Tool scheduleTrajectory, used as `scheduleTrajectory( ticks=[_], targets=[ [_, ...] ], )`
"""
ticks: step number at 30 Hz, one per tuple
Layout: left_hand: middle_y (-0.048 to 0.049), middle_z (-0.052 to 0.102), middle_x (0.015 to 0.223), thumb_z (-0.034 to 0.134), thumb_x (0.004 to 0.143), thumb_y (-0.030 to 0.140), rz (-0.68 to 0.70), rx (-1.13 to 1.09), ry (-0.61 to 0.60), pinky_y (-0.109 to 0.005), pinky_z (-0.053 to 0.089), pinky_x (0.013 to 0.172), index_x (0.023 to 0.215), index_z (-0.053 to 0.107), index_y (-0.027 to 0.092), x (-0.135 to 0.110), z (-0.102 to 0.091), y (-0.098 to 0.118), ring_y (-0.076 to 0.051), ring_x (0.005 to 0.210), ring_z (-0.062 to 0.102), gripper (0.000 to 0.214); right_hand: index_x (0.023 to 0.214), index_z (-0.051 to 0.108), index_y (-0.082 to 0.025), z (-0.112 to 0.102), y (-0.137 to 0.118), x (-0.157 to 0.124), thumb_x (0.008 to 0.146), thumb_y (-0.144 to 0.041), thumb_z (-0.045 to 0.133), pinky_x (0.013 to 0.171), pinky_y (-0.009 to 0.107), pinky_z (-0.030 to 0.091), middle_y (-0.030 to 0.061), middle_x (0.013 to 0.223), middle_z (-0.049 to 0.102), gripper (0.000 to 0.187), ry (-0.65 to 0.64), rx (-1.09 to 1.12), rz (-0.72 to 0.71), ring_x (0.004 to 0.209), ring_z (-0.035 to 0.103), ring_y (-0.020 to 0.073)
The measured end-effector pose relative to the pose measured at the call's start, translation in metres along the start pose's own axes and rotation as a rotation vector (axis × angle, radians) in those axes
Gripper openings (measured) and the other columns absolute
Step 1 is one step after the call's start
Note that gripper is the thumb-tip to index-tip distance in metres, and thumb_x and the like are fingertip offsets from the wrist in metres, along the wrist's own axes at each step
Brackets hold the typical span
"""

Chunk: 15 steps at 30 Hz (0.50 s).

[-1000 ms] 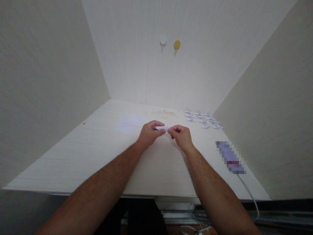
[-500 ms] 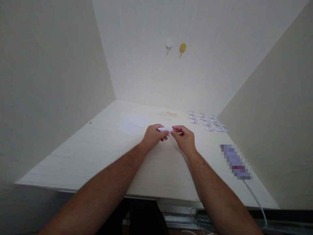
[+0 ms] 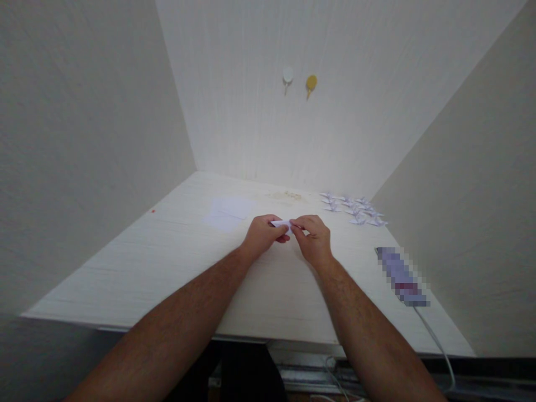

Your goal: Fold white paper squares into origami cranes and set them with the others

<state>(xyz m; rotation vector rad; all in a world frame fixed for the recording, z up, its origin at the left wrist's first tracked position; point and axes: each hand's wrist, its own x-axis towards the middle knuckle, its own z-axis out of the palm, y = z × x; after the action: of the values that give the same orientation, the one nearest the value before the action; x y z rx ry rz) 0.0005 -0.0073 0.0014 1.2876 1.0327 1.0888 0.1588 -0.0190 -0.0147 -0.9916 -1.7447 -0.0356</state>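
Above the middle of the white table, a small folded white paper [image 3: 281,223] is held between my two hands. My left hand [image 3: 263,230] grips its left part, with the thumb on top and the fingers underneath. On the paper's right end, the thumb and index finger of my right hand [image 3: 313,235] are pinched together. Fingers cover much of the paper, so its full folded shape is hidden. Left of my hands lie several flat white paper sheets [image 3: 226,211], partly overlapping. Toward the back right stand several folded white paper cranes [image 3: 355,211] in rows.
A pixelated, phone-like device [image 3: 402,276] lies at the right, with a white cable [image 3: 438,338] running over the front edge of the table [image 3: 167,262]. Walls close in the left, back and right. A white hook [image 3: 287,75] and a yellow hook [image 3: 311,82] are on the back wall.
The right thumb and index finger have closed together on the paper's right end, where they were slightly apart. My left hand keeps its grip almost unmoved.
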Motion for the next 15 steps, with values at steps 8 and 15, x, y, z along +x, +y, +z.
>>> scheduleTrajectory(
  ticks=[8, 15],
  targets=[
    [-0.0048, 0.068, 0.057, 0.071, 0.07, 0.027, 0.061, 0.105, -0.044, -0.02, 0.049, 0.049, 0.076, 0.068, 0.011, 0.0016, -0.0031, -0.006, -0.013, 0.051, 0.064, 0.017, 0.076, 0.067, -0.019, -0.0025, -0.0046, 0.0015, 0.077, -0.021, 0.064, 0.064, 0.028, 0.049, 0.0018, 0.074, 0.066, 0.003, -0.101, 0.114, 0.317, 0.067, 0.059, 0.0145],
    [-0.0071, 0.069, 0.06, 0.075, 0.067, 0.029, 0.025, 0.014, -0.056, -0.024, 0.053, 0.055, 0.073, 0.067, 0.01, 0.0001, -0.0021, -0.0029, -0.018, 0.059, 0.069, 0.021, 0.076, 0.066, -0.019, -0.0059, -0.0036, 0.005, 0.076, -0.032, 0.067, 0.061, 0.027, 0.048, 0.0028, 0.079, 0.066, 0.013, -0.2, 0.202, 0.418, 0.067, 0.058, 0.0141]
  ],
)
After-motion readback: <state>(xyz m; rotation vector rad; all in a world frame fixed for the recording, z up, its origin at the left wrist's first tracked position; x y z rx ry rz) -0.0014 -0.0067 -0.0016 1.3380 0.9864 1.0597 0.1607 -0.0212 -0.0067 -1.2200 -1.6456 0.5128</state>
